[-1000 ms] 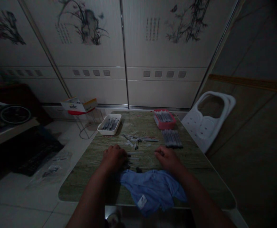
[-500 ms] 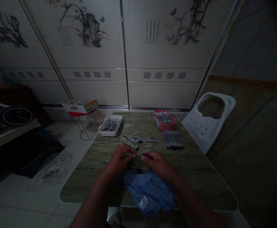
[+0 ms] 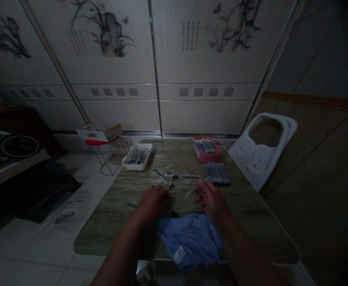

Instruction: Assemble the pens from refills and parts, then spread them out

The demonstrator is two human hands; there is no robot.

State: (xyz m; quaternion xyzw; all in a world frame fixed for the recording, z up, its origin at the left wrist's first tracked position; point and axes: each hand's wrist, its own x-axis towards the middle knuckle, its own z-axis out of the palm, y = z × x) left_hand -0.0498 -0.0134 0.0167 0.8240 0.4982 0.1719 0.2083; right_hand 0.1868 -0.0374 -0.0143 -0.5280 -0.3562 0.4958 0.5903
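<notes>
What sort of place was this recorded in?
Probably a room in a home: tall plant-patterned panels line the back, a red-topped stool bears an open box, and what looks like a white plastic chair stands at the right.

pale pen (image 3: 192,190), green wood-grained tabletop (image 3: 254,222)

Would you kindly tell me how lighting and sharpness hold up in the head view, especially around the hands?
Head view: dim overall, the upper right corner nearly black; head view: the right hand and the thin pen-like piece it holds look soft; head view: shadow hides what, if anything, the left hand holds.
</notes>
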